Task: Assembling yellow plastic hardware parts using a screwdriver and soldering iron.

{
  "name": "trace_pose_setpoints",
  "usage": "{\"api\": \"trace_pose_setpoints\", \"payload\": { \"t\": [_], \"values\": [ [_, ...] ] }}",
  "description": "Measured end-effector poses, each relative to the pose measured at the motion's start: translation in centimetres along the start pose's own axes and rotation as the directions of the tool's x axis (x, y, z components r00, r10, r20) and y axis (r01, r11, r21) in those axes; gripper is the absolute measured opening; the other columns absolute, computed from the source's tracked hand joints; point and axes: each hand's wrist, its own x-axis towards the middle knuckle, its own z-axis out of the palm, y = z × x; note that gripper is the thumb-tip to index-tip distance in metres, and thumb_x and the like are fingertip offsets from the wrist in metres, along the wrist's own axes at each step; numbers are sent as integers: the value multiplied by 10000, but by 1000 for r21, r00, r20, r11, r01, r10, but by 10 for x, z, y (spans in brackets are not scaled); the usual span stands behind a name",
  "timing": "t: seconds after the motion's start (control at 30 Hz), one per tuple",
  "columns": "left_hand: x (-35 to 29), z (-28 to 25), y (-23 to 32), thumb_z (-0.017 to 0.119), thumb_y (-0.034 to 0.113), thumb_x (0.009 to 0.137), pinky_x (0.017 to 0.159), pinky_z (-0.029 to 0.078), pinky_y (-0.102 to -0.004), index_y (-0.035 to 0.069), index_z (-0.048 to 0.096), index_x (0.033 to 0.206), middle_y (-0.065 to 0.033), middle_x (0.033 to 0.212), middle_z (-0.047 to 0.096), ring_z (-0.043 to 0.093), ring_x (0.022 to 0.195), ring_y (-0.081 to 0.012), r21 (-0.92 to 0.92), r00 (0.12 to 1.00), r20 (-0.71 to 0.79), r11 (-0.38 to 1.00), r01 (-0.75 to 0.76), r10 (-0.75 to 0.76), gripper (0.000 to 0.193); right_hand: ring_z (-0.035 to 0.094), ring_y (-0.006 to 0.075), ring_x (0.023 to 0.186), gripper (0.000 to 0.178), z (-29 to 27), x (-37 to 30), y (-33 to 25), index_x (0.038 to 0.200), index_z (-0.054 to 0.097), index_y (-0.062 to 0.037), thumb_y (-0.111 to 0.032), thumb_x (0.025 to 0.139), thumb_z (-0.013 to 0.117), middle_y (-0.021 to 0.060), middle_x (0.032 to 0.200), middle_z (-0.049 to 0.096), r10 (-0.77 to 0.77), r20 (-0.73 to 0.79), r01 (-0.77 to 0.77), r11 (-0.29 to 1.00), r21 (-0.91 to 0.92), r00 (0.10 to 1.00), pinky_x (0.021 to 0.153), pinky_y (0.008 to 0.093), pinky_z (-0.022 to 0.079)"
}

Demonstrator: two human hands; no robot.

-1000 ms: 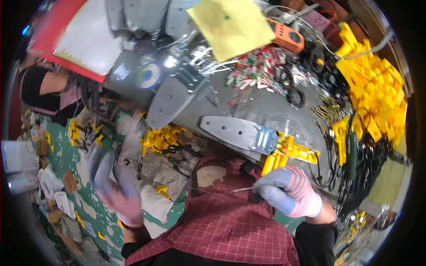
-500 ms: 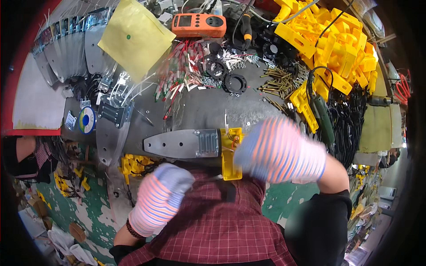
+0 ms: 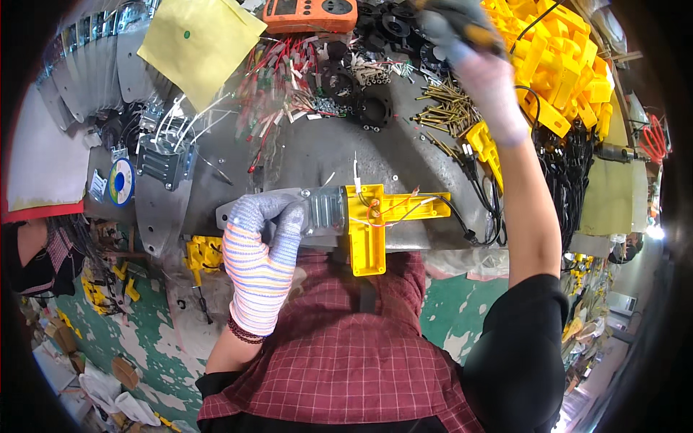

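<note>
1. Left hand (image 3: 258, 263): fingers curled narrowly on grey plate (image 3: 229, 208), toward nine o'clock.
2. Right hand (image 3: 485, 83), half past one: blurred; grip cannot be told.
3. Yellow housing (image 3: 367, 245), plate's three-o'clock end: likely light, stiff; grasp walls, sparing delicate wires (image 3: 371, 212).

Room behind yellow casing (image 3: 368, 244), screws (image 3: 445, 108) farther back

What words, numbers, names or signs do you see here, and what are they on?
There are none I can read.
Orange meter: any marks are too small to read.
Spool: coloured rings; any print is too small and blurred.
Yellow paper: just a green dot.
Yellow part: no writing shows.
Dark thing at the right hand: too blurred to tell.
</note>
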Motion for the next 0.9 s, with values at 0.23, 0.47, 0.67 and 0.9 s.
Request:
{"api": "trace_pose_setpoints", "payload": {
  "t": [0.23,0.47,0.67,0.9],
  "values": [
    [17,18,-10,769,81,776,655,457,-394,68,673,845,-84,797,644,578,695,-277,263,969,-45,938,-225,244,119,498,29,625,193,-41,-93,-61,987,622,-75,-223,882,688,-6,843,594,519,-283,-319,785,531,807,514,159,382],
    [32,35,-9,769,74,739,668,453,-422,93,681,860,-89,784,639,588,725,-312,360,904,2,843,-399,427,151,571,65,695,235,-36,-112,-36,993,630,-81,-233,839,721,18,906,629,525,-249,-330,771,545,814,513,187,465],
    [33,35,-9,765,78,739,681,454,-429,100,681,882,-89,805,638,590,735,-313,378,924,26,851,-363,382,167,576,72,696,256,-28,-109,-34,1015,635,-73,-236,836,720,16,914,624,546,-176,-384,749,540,819,530,192,480],
    [36,37,-7,765,38,753,622,447,-374,71,679,848,-82,776,613,571,678,-269,404,905,70,818,-410,419,133,573,73,671,271,-28,-108,-35,1010,637,-63,-241,828,729,20,908,625,573,-159,-424,739,523,804,525,194,484]
  ]
}}
